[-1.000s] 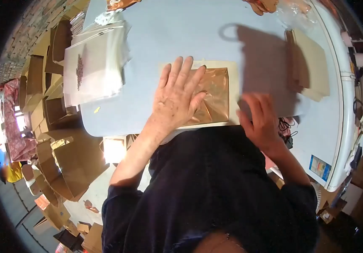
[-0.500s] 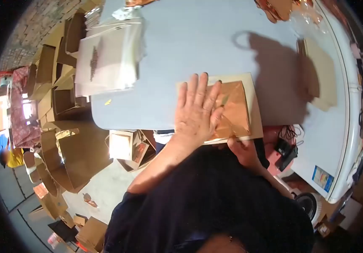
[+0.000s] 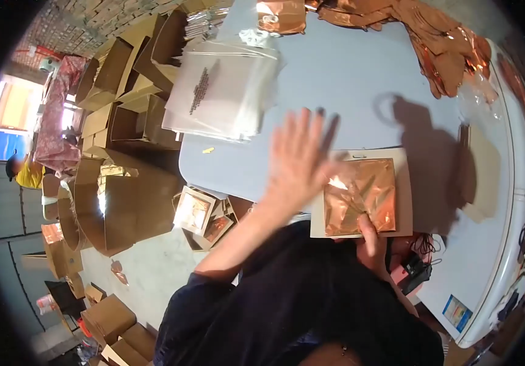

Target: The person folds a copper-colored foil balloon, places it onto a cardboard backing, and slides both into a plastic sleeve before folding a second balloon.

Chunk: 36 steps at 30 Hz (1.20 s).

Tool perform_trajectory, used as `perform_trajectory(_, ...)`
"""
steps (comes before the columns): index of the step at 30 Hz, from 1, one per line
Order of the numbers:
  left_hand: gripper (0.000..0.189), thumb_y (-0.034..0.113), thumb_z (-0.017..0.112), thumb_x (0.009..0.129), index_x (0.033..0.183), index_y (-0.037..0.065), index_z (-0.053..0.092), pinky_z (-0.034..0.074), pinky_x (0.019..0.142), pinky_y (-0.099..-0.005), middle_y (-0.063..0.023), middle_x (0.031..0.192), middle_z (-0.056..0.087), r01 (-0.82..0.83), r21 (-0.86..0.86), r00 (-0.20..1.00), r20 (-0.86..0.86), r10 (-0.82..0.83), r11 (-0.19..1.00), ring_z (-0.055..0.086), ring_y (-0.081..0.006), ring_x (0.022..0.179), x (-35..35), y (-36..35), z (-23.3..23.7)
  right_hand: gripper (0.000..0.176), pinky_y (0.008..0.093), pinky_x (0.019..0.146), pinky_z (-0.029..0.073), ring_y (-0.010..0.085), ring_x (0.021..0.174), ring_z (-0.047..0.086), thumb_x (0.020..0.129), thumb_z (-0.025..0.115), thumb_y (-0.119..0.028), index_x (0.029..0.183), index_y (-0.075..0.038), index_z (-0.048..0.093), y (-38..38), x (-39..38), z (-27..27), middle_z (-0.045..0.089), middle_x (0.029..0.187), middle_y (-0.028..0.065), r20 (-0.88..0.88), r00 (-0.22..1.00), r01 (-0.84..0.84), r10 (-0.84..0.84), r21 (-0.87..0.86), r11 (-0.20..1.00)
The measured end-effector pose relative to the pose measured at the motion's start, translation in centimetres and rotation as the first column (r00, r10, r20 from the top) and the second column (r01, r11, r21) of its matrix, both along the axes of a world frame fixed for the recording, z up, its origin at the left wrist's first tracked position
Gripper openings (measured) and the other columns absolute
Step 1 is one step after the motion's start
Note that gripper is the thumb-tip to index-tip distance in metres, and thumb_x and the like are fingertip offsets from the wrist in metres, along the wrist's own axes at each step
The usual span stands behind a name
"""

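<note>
I see the right hand (image 3: 372, 247) pinching, thumb uppermost, the near edge of a cream rectangular card (image 3: 403, 201) bearing shiny copper foil (image 3: 375, 189) at the pale-blue table's (image 3: 335, 73) rim, the left hand (image 3: 296, 160) spread, empty, leftward.

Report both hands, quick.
Left hand: open, fingers spread, blurred.
Right hand: closed on the lower edge of the cream card, thumb over the copper-coloured foil square.

foil (image 3: 379, 192) on card (image 3: 403, 201), bags (image 3: 229, 85) left on table (image 3: 329, 79)
</note>
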<state>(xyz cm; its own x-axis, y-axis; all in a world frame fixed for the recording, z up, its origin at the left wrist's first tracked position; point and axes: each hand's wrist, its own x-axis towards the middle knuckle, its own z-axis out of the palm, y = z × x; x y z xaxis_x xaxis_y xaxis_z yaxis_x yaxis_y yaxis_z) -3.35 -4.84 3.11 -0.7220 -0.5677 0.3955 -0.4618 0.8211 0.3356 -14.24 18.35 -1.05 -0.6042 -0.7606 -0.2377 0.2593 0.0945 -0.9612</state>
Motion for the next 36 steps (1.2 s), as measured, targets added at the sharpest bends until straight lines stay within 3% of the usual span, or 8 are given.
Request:
perform_trajectory(8, 0.047, 0.033, 0.083, 0.085, 0.117, 0.003, 0.065, 0.051, 0.079, -0.0444, -0.0147, 0.096, 0.063, -0.415, -0.074, 0.909, -0.084, 0.409, 0.907, 0.061, -0.0324, 0.088, 6.8, -16.1, -0.6, 0.029, 0.0321, 0.087, 0.051, 0.0175, 0.098, 0.068, 0.108, 0.049, -0.019, 0.117, 0.006, 0.062, -0.3, -3.4, 3.3, 0.071, 0.107, 0.0123, -0.45, 0.865, -0.13, 0.221, 0.224, 0.966)
perform_trajectory(10, 0.046, 0.035, 0.085, 0.083, 0.111, 0.003, 0.067, 0.051, 0.074, -0.0433, -0.0133, 0.088, 0.062, -0.399, -0.044, 0.913, -0.113, 0.392, 0.916, 0.06, -0.0304, 0.082, 6.7, -16.8, -0.8, 0.034, 0.0307, 0.087, 0.05, 0.017, 0.097, 0.068, 0.109, 0.047, -0.024, 0.116, 0.005, 0.063, -1.3, -3.7, 4.4, 0.071, 0.108, 0.0112, 0.109, 0.991, -0.096, 0.076, 0.192, 0.977)
perform_trajectory(11, 0.046, 0.036, 0.086, 0.082, 0.109, 0.003, 0.067, 0.051, 0.072, -0.0427, -0.0126, 0.084, 0.062, -0.393, -0.029, 0.914, -0.127, 0.386, 0.919, 0.06, -0.0294, 0.078, 6.8, -16.8, -0.9, 0.04, 0.0298, 0.088, 0.05, 0.0163, 0.096, 0.067, 0.109, 0.047, -0.029, 0.118, 0.005, 0.063, -1.7, -3.8, 5.3, 0.07, 0.107, 0.0102, 0.109, 0.986, -0.141, 0.123, 0.188, 0.972)
perform_trajectory(18, 0.026, 0.024, 0.082, 0.088, 0.099, 0.002, 0.072, 0.05, 0.068, -0.0352, -0.0101, 0.076, 0.065, -0.414, 0.261, 0.873, -0.159, 0.462, 0.872, 0.059, -0.0198, 0.069, 6.9, -17.2, -0.6, 0.038, 0.0327, 0.098, 0.048, 0.0175, 0.112, 0.061, 0.107, 0.053, -0.025, 0.127, 0.006, 0.06, -2.0, -4.1, 3.6, 0.063, 0.125, 0.0136, -0.095, 0.995, 0.028, -0.01, 0.194, 0.981)
perform_trajectory(23, 0.021, 0.023, 0.073, 0.095, 0.094, 0.002, 0.073, 0.049, 0.066, -0.0344, -0.0096, 0.075, 0.066, -0.388, 0.328, 0.847, -0.242, 0.474, 0.861, 0.058, -0.0199, 0.065, 7.3, -17.3, -0.5, 0.032, 0.0368, 0.101, 0.047, 0.0238, 0.115, 0.06, 0.105, 0.054, -0.012, 0.13, 0.007, 0.056, -1.2, -5.2, 2.5, 0.062, 0.126, 0.0172, -0.465, 0.848, -0.126, 0.254, 0.289, 0.949)
perform_trajectory(26, 0.024, 0.024, 0.068, 0.099, 0.091, 0.001, 0.068, 0.049, 0.065, -0.0384, -0.0143, 0.074, 0.066, -0.508, 0.211, 0.842, -0.081, 0.533, 0.835, 0.061, -0.0259, 0.066, 7.0, -17.5, 0.1, 0.029, 0.0396, 0.101, 0.047, 0.0291, 0.113, 0.062, 0.103, 0.055, -0.003, 0.131, 0.006, 0.056, -0.4, -5.4, 2.0, 0.064, 0.121, 0.0225, -0.685, 0.606, -0.18, 0.404, 0.377, 0.909)
perform_trajectory(35, 0.014, 0.017, 0.061, 0.1, 0.092, 0.008, 0.055, 0.048, 0.05, -0.0445, -0.0146, 0.069, 0.064, -0.321, -0.287, 0.946, -0.136, 0.294, 0.903, 0.064, -0.0356, 0.057, 0.7, -14.7, 1.8, 0.041, 0.0409, 0.094, 0.052, 0.0379, 0.108, 0.068, 0.093, 0.066, 0.004, 0.132, 0.002, 0.058, 0.8, -5.3, 2.5, 0.067, 0.113, 0.0264, -0.824, 0.505, -0.067, 0.256, 0.259, 0.964)
perform_trajectory(36, 0.017, 0.018, 0.064, 0.099, 0.09, 0.008, 0.054, 0.048, 0.049, -0.0426, -0.0114, 0.065, 0.061, -0.243, -0.318, 0.963, -0.189, 0.19, 0.917, 0.064, -0.0321, 0.055, -1.0, -13.8, 1.9, 0.041, 0.0412, 0.094, 0.053, 0.0378, 0.108, 0.068, 0.093, 0.066, 0.005, 0.133, 0.002, 0.058, 1.2, -5.2, 2.5, 0.067, 0.114, 0.0267, -0.731, 0.65, -0.026, 0.208, 0.252, 0.967)
